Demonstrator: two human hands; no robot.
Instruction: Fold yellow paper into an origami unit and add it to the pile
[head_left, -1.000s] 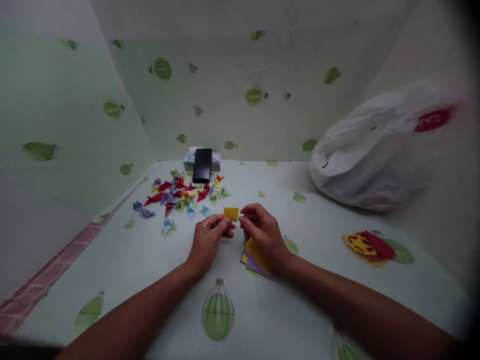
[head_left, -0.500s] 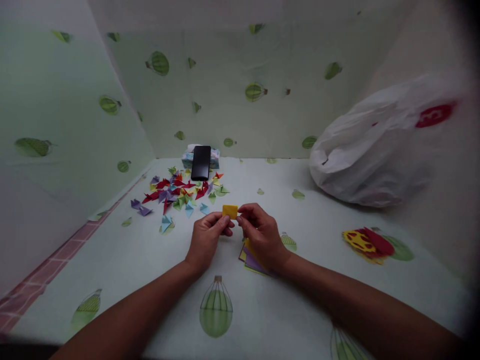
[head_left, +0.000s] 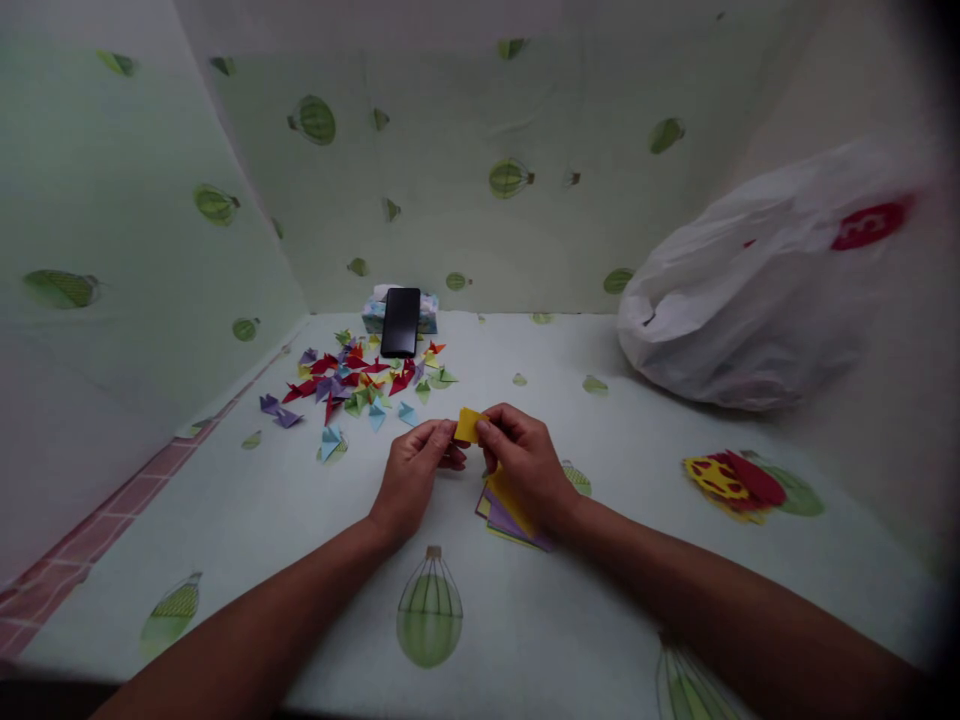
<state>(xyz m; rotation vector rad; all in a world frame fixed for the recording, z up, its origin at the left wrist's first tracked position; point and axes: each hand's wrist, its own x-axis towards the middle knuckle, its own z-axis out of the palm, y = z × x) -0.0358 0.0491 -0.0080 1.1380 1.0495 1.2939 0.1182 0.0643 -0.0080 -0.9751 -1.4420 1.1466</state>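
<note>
A small folded square of yellow paper [head_left: 469, 425] is up between my two hands, above the table. My right hand [head_left: 529, 465] pinches its right side between thumb and fingers. At its left edge are the closed thumb and fingertips of my left hand [head_left: 412, 475], which appear to grip the lower left corner. Under my right wrist lies a fanned stack of coloured paper sheets [head_left: 514, 520], purple, yellow and green, partly hidden by the hand. Left of my hands, several folded paper birds [head_left: 360, 375] in many colours lie in a loose heap.
Behind the heap, a black phone [head_left: 400, 322] leans on a tissue box [head_left: 429, 312]. A bulky white plastic bag [head_left: 739, 300] stands at the back right. Red and yellow cut-out pieces [head_left: 724, 482] lie on the right. Balloon-printed sheeting [head_left: 510, 250] covers table and walls.
The yellow paper has tilted and shifted slightly right. My right thumb now lies over its right side, while my left thumb has slid from its front to its left edge.
</note>
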